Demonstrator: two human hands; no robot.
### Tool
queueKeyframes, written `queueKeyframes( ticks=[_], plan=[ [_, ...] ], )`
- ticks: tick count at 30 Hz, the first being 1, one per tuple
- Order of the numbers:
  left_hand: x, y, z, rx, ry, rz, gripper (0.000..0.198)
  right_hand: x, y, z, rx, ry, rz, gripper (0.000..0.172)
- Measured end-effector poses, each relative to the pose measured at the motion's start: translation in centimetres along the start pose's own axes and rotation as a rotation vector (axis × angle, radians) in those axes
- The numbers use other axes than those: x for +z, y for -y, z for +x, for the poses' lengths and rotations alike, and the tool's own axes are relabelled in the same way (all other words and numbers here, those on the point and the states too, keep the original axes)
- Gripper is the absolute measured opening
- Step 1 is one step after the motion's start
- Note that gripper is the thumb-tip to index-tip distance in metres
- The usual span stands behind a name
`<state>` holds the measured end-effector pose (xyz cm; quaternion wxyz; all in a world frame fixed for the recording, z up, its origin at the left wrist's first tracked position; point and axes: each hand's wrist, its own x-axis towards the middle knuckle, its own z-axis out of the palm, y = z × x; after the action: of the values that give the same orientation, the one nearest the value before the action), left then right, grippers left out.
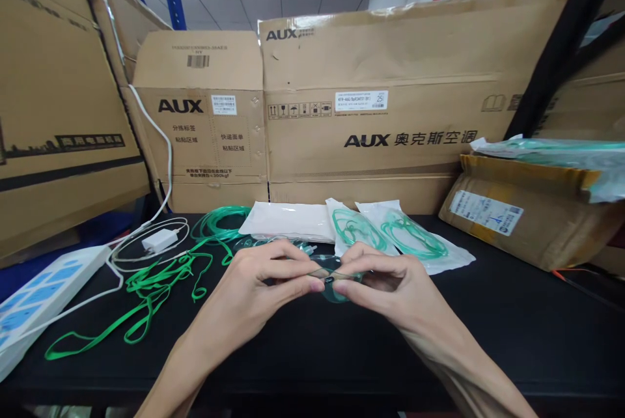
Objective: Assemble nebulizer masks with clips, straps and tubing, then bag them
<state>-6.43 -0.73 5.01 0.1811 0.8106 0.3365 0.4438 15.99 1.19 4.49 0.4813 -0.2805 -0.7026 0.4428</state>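
In front of me, my left hand (273, 275) and my right hand (383, 278) meet over a clear, green-tinted plastic oxygen mask (336, 294). Each hand pinches the mask's near part between thumb and fingers, on either side of a small dark spot (329, 279). My fingers cover much of the mask. Behind the left hand lies a coil of clear green tubing (222, 222). Several green elastic straps (156, 284) are heaped on the black table (312, 353) to the left.
White packets (288, 219) and bags of green tubing (415, 236) lie behind my hands. A power strip (53, 294) and a white charger (160, 241) are at left. Large cardboard panels (390, 112) wall the back; a taped carton (527, 209) stands right.
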Motion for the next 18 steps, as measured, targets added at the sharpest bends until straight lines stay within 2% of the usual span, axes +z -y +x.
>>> queueKeyframes(
  ticks=[5,18],
  plan=[
    [-0.1,-0.5,0.0,0.011,0.014,0.012,0.010,-0.3,0.3,0.0,0.033,0.048,-0.003,0.003],
    [0.0,-2.0,-0.5,0.091,-0.040,0.070,0.008,-0.6,1.1,-0.4,0.091,0.116,0.055,0.005]
  ],
)
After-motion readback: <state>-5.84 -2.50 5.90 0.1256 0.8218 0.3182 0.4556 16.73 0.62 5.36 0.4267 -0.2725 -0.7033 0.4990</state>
